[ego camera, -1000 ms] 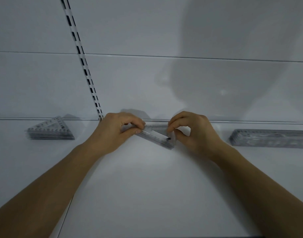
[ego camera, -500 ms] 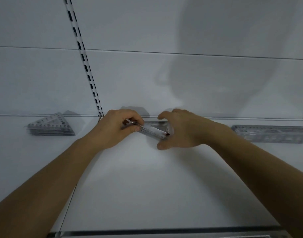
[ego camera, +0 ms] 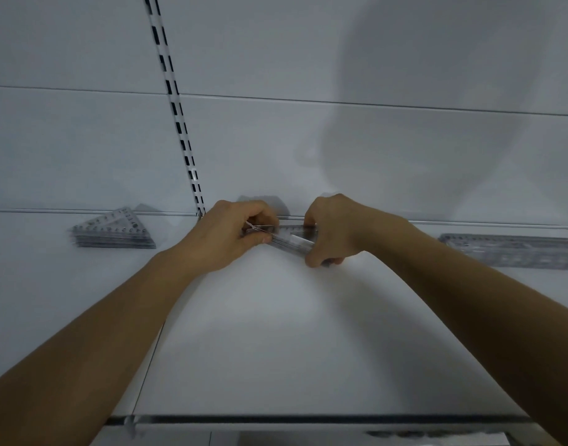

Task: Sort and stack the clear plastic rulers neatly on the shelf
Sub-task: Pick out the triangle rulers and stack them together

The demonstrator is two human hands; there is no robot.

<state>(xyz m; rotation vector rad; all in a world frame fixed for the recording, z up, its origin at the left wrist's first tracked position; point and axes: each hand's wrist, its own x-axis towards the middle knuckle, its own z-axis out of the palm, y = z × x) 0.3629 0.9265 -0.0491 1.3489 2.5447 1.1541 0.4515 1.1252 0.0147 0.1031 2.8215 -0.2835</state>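
A small stack of clear plastic rulers (ego camera: 292, 240) lies at the back middle of the white shelf (ego camera: 276, 333), close to the back wall. My left hand (ego camera: 231, 235) grips its left end, fingers curled over the top. My right hand (ego camera: 330, 230) wraps round the right end, thumb at the front edge. Most of the stack is hidden under both hands. A pile of clear triangular set squares (ego camera: 113, 231) sits at the back left. Another stack of long clear rulers (ego camera: 511, 251) lies at the back right.
A slotted metal upright (ego camera: 179, 123) runs up the back wall just left of my left hand. The shelf's metal front edge (ego camera: 308, 420) crosses the bottom of the view. A seam in the shelf runs forward from the upright.
My right hand has turned over the ruler stack's right end and now wraps it. The view has tilted down, bringing the shelf's front edge into sight. My left hand stays put.
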